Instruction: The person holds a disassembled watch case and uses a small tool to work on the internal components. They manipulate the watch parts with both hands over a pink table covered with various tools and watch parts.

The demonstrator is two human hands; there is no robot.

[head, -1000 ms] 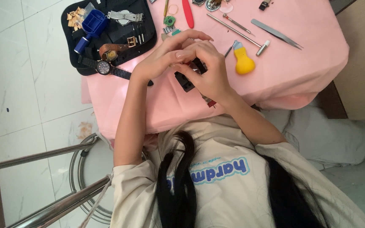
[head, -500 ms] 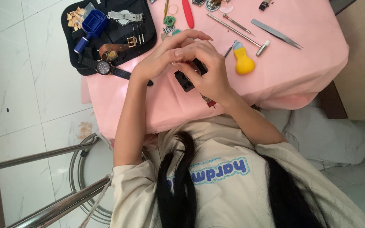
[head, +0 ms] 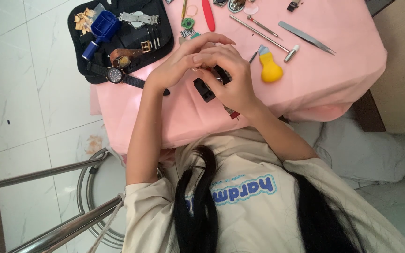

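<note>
Nothing has moved since the earlier frame. Our left hand (head: 176,65) and right hand (head: 233,79) meet over the tabletop (head: 324,75). Fingers of both close on a black watch (head: 208,86).

Single view, from a camera worn on the head, looking steeply down and close in. The wearer's chest and hair fill the lower frame; the pink-covered surface (head: 305,79) lies at the top, cut off by the upper edge. Both hands meet near centre. Tiled floor (head: 19,93) and a metal stool (head: 90,187) show at left.
</note>
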